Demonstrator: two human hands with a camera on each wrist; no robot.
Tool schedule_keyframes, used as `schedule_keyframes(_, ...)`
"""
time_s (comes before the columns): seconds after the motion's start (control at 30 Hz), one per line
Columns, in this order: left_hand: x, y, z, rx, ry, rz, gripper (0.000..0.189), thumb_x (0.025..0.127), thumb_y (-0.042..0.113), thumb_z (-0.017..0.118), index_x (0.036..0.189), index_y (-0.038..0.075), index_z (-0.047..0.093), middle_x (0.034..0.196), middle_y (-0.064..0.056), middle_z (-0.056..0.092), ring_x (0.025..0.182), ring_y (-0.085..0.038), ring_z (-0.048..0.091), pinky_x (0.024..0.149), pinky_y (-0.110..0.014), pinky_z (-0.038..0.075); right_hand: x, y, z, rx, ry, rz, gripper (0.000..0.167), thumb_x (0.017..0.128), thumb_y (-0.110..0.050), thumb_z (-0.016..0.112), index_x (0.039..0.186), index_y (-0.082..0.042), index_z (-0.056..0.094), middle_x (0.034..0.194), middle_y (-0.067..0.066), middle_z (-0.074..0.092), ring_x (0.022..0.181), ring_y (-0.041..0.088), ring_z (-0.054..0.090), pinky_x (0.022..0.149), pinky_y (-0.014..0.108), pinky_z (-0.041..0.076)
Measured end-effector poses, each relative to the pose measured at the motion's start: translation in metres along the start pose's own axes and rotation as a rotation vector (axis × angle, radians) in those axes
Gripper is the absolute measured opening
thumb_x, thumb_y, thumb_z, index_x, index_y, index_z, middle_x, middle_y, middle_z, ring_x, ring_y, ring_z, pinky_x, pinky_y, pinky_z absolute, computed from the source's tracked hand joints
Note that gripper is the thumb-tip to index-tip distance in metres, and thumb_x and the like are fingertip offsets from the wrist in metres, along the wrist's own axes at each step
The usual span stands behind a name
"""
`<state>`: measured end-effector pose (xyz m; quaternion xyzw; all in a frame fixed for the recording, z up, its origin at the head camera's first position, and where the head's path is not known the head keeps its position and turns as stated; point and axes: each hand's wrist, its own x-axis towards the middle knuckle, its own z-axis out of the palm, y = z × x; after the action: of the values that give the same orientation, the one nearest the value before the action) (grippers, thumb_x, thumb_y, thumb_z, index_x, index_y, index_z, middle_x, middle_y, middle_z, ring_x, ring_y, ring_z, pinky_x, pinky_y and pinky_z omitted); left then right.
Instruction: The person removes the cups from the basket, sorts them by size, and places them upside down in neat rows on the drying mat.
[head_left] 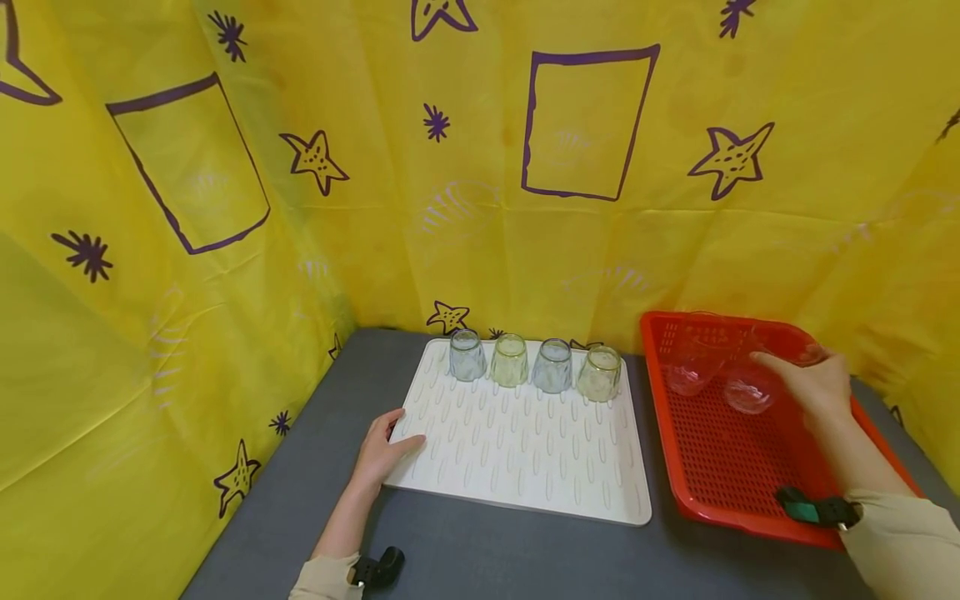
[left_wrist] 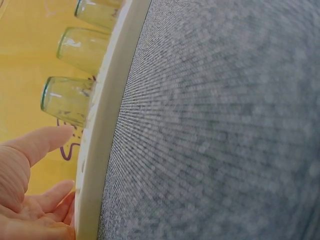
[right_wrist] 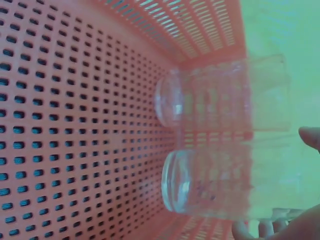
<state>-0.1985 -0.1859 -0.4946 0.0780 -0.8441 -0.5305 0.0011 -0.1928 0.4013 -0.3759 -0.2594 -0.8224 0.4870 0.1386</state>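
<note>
In the head view my right hand (head_left: 813,385) reaches into the red basket (head_left: 678,462), its thumb and fingers about the upper part of a clear glass (head_left: 750,393). The right wrist view shows that glass between the thumb and the fingers, with a second clear glass (right_wrist: 215,95) standing beside it. My left hand (head_left: 381,450) rests at the left edge of the white ridged mat (head_left: 517,454), thumb stretched over its surface. Along the mat's back edge stand several tinted tumblers, bluish (head_left: 467,358) and yellow-green (head_left: 510,363) by turns, seemingly upside down.
A dark grey table (head_left: 465,550) carries the mat and the basket side by side, with a narrow gap between them. Yellow patterned cloth (head_left: 480,208) hangs behind and at the sides. The basket's raised, slotted walls surround the clear glasses.
</note>
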Motion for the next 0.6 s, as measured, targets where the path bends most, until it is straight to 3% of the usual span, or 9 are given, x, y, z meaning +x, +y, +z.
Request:
schedule_keyframes(0.13,0.001,-0.001,0.001,0.007,0.004,0.007,0.066,0.081,0.012,0.077,0.137,-0.004,0.048,0.138,-0.024,0.042,0.123,-0.037,0.043,0.104,-0.052,0.034,-0.006,-0.010,-0.002,0.042,0.081,0.020,0.057,0.073,-0.044,0.083,0.091,-0.012,0.039,0.091,0.002,0.035,0.079,0.016,0.033,0.062,0.026,0.035)
schedule_keyframes(0.37,0.003,-0.002,0.001,0.008,0.006,0.006,0.066,0.081,0.013,0.078,0.137,-0.003,0.048,0.139,-0.024,0.042,0.125,-0.037,0.043,0.104,-0.051,0.034,-0.020,-0.036,-0.001,0.210,0.207,0.086,0.065,0.070,-0.043,0.085,0.102,-0.033,0.030,0.101,-0.015,0.027,0.091,0.001,0.030,0.084,0.023,0.028)
schedule_keyframes(0.6,0.001,-0.001,0.001,0.016,-0.002,0.011,0.064,0.082,0.014,0.077,0.136,-0.004,0.048,0.140,-0.024,0.042,0.126,-0.038,0.042,0.106,-0.052,0.033,-0.043,-0.061,0.005,0.506,0.261,0.087,0.071,0.068,-0.024,0.090,0.111,-0.032,0.034,0.107,-0.015,0.028,0.096,-0.001,0.030,0.079,0.015,0.030)
